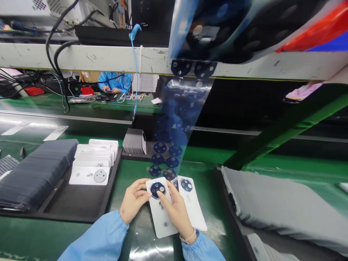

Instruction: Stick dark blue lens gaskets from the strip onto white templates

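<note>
A white panel [160,217] with a dark round camera-shaped piece [157,190] near its top is between my two hands. My left hand [135,199] grips the panel's upper left edge, thumb on the front. From the right side my right hand [178,210] holds the same panel, its thumb on the round piece. A second white panel [194,210] with a similar dark round piece lies on the green table just right of my right hand. Behind my hands, a clear blue film strip [179,141] with rows of dark round pieces hangs down to the table.
A black tray [73,203] at left holds stacked white panels [91,174] and a long dark stack [38,174]. Behind stands a row of cards [134,141]. At right, a tray holds a grey-covered stack [285,203]. A shelf beam [108,59] crosses above; a person [115,81] sits beyond.
</note>
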{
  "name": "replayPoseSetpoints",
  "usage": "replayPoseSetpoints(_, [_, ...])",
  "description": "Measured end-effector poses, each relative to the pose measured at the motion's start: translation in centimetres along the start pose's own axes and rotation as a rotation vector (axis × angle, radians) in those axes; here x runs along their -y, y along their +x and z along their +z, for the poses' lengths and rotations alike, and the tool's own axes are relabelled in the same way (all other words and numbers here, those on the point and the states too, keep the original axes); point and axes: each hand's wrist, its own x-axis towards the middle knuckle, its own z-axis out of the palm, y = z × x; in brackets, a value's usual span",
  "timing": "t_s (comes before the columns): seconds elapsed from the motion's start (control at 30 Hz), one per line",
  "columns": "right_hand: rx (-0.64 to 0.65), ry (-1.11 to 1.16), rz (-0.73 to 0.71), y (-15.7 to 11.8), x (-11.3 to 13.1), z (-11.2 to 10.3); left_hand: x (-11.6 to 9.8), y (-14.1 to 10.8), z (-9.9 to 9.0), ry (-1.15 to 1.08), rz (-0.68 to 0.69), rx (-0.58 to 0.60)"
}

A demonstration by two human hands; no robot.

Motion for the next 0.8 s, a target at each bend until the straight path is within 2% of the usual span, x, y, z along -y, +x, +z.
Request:
replayPoseSetpoints(0.13, [0.003, 0.048, 0.043, 0.04, 0.37, -0.02, -0.44, 0.01, 0.11, -0.016, -0.025, 0.008])
replayPoseSetpoints(0.3, [-0.060, 0.070, 0.143, -0.02, 0.33, -0.01, -0.44, -0.18, 0.29, -0.028, -0.070, 0.090])
replayPoseSetpoints(0.5, [-0.083, 0.013, 0.172, 0.20, 0.17, -0.05, 0.14, -0.19, 0.35, -0.041, -0.120, 0.163])
replayPoseSetpoints(0.8, [0.019, -0.048, 0.155, 0.43, 0.18, -0.38, 0.47, -0.03, 0.20, 0.030, -0.116, 0.141])
